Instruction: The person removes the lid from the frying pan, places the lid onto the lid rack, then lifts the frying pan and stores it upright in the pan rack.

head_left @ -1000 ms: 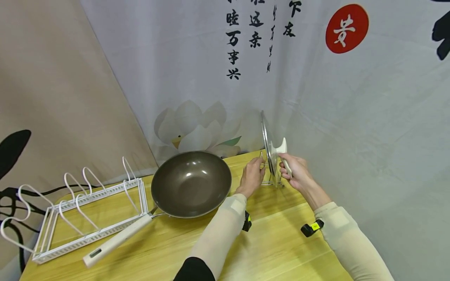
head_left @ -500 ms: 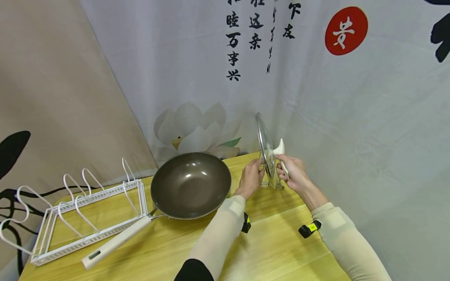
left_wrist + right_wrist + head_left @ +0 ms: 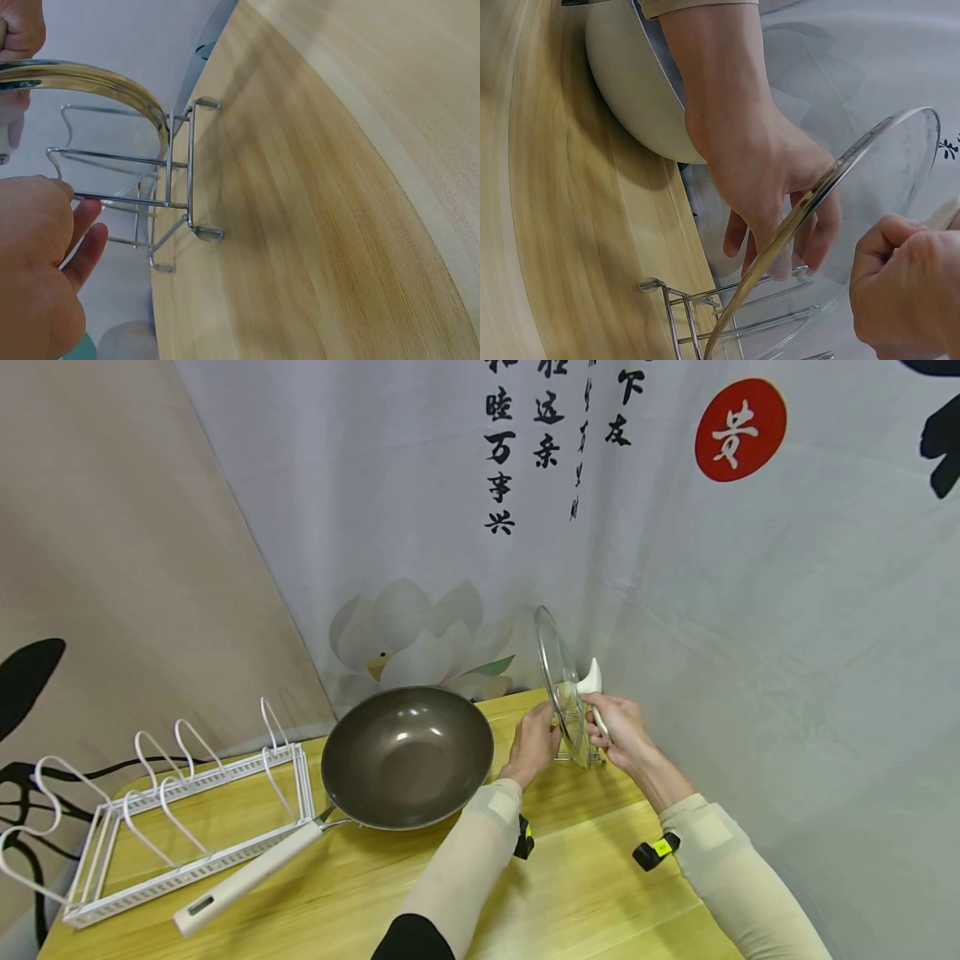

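Observation:
My right hand [image 3: 619, 732] grips the white handle of a glass pan lid [image 3: 557, 664] with a metal rim. The lid stands on edge, leaning left, its lower rim in a small wire lid rack [image 3: 190, 165]. In the left wrist view, my left hand [image 3: 37, 262] pinches one of the rack's upright wires between thumb and fingers. The right wrist view has the lid's rim crossing in front of the left hand's fingertips. Most of the rack is hidden behind the hands and lid in the head view.
Left of my left forearm sits a dark brown wok [image 3: 408, 760], its pale handle [image 3: 247, 878] pointing front left. A white rack with curved wire dividers [image 3: 217, 858] lies at the table's left. Black cables [image 3: 63, 814] run behind it. Fabric hangs close behind and to the right.
The lid's top has tipped further left, and the right hand on its handle has shifted slightly left. The left hand has stayed almost in place at the rack.

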A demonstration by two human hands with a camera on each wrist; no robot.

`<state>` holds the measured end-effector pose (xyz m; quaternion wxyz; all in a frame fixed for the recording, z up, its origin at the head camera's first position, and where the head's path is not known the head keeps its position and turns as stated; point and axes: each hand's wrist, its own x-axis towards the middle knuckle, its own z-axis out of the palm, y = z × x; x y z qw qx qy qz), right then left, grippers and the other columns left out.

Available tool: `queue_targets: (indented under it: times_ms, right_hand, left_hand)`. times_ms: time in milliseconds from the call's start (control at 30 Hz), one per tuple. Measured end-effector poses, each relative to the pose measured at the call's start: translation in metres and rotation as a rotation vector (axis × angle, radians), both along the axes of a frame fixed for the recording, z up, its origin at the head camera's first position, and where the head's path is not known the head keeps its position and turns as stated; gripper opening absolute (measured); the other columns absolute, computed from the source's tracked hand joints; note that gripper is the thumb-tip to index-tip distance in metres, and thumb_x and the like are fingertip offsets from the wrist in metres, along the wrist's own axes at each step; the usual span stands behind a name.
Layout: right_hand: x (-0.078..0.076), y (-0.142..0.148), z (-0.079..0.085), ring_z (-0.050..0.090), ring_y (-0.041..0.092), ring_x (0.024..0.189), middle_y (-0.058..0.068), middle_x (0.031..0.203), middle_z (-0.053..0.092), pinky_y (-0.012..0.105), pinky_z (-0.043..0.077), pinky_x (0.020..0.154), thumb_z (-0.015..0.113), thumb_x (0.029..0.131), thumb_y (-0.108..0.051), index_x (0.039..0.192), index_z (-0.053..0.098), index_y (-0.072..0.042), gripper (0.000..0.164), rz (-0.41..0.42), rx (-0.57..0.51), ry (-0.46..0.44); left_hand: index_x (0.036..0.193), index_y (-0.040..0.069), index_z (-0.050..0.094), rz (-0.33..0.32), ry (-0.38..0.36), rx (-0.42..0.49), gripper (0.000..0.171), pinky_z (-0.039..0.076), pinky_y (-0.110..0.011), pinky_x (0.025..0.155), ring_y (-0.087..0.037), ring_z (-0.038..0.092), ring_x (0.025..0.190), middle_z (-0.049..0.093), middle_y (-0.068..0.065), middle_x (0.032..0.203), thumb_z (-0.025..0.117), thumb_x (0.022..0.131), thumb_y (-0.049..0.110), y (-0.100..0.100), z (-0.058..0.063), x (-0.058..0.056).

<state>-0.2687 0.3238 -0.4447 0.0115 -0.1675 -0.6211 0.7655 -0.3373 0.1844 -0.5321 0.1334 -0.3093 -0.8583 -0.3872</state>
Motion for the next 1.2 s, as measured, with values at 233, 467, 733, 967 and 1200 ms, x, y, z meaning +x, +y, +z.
queue_targets:
  times_ms: [233, 467, 733, 967, 1200]
  right_hand:
    - [-0.0024, -0.0021, -0.0015, 0.041, 0.003, 0.05, 0.0, 0.079, 0.05, 0.015, 0.031, 0.038, 0.063, 0.102, -0.022, 0.141, 0.043, 0.01, 0.055, -0.018, 0.021, -0.004]
    - [-0.0012, -0.0009, -0.0019, 0.041, 0.003, 0.051, -0.001, 0.079, 0.051, 0.015, 0.032, 0.039, 0.064, 0.102, -0.026, 0.143, 0.045, 0.009, 0.057, -0.007, 0.043, -0.013]
    - [-0.0002, 0.0005, -0.0013, 0.04, 0.003, 0.05, -0.002, 0.079, 0.051, 0.015, 0.031, 0.039, 0.065, 0.102, -0.028, 0.142, 0.048, 0.006, 0.056, 0.014, 0.078, -0.022]
    - [-0.0006, 0.0021, -0.0005, 0.039, 0.003, 0.051, -0.001, 0.08, 0.05, 0.016, 0.03, 0.039, 0.066, 0.101, -0.029, 0.141, 0.047, 0.005, 0.056, 0.039, 0.098, -0.031]
    - [0.0002, 0.003, -0.0002, 0.038, 0.003, 0.051, -0.002, 0.078, 0.049, 0.016, 0.029, 0.04, 0.065, 0.101, -0.031, 0.142, 0.047, 0.004, 0.057, 0.063, 0.129, -0.04]
  left_hand:
    - [0.122, 0.017, 0.069, 0.016, 0.012, -0.009, 0.033, 0.063, -0.023, 0.078, -0.019, 0.076, 0.1, 0.074, -0.001, 0.114, 0.068, 0.094, -0.001, -0.0012, 0.0007, 0.0002]
    - [0.128, 0.018, 0.068, 0.016, -0.033, -0.024, 0.037, 0.063, -0.026, 0.078, -0.021, 0.076, 0.101, 0.074, -0.001, 0.119, 0.067, 0.095, -0.001, -0.0021, 0.0029, 0.0014]
    - [0.128, 0.019, 0.068, 0.025, -0.044, -0.037, 0.036, 0.062, -0.026, 0.077, -0.019, 0.076, 0.099, 0.074, 0.0, 0.121, 0.067, 0.096, 0.001, -0.0013, 0.0029, 0.0014]
    - [0.132, 0.019, 0.068, 0.014, -0.067, -0.027, 0.041, 0.063, -0.028, 0.081, -0.02, 0.076, 0.101, 0.073, -0.001, 0.125, 0.066, 0.096, 0.0, -0.0018, 0.0045, 0.0012]
    - [0.135, 0.02, 0.068, 0.01, -0.089, -0.025, 0.042, 0.062, -0.028, 0.08, -0.02, 0.076, 0.102, 0.073, -0.001, 0.127, 0.064, 0.097, 0.0, -0.0018, 0.004, 0.0011]
